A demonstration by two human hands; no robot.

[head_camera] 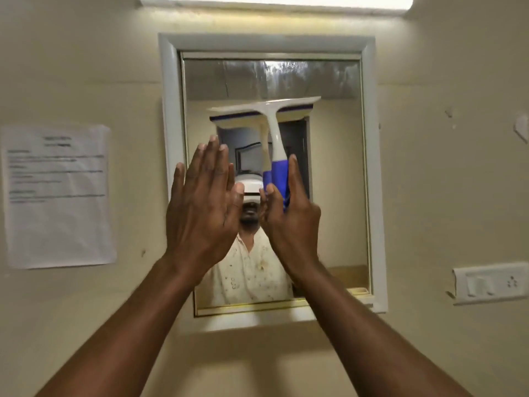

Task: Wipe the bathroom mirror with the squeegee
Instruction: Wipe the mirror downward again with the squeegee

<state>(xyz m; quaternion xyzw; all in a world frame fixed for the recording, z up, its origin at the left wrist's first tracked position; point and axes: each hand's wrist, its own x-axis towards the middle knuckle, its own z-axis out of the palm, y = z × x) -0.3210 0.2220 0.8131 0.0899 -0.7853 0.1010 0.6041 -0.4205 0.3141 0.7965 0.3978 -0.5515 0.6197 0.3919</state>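
Observation:
A white-framed mirror (pixel 335 179) hangs on the cream wall straight ahead, with streaks across its top strip. A white squeegee (pixel 274 130) with a blue grip stands upright in front of the glass, its blade level and high up against the mirror. My right hand (pixel 289 219) is shut on the blue grip from below. My left hand (pixel 204 202) is raised beside it with flat, spread fingers, partly over the mirror's left frame edge, holding nothing. The mirror reflects a person in a pale shirt, mostly hidden by my hands.
A printed paper notice (pixel 57 196) is stuck to the wall at the left. A white switch and socket plate (pixel 491 282) sits at the lower right. A tube light (pixel 274 1) runs along the top above the mirror.

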